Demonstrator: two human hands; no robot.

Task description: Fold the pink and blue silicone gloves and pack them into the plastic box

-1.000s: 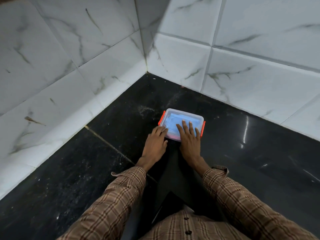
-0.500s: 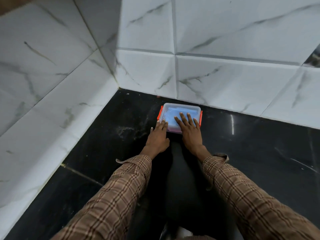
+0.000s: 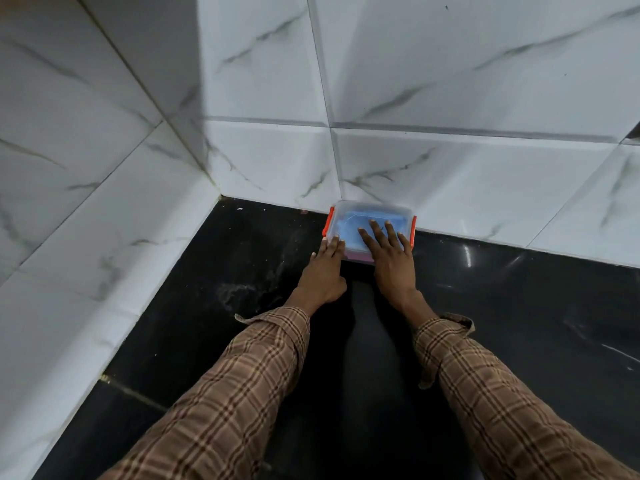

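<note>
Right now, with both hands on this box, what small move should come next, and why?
Probably lift both hands away. The box already sits against the wall, lid on, blue glove showing inside; the right hand lies flat on top and the left hand touches its corner.

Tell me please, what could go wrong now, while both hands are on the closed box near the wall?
1. The plastic box sits against the tiled wall; further pushing could jam or tip it.
2. The right hand presses flat on the lid; the orange clips may not be fully latched, which cannot be told.
3. The left hand touches only the near corner, so the box could rotate on the glossy floor.
</note>
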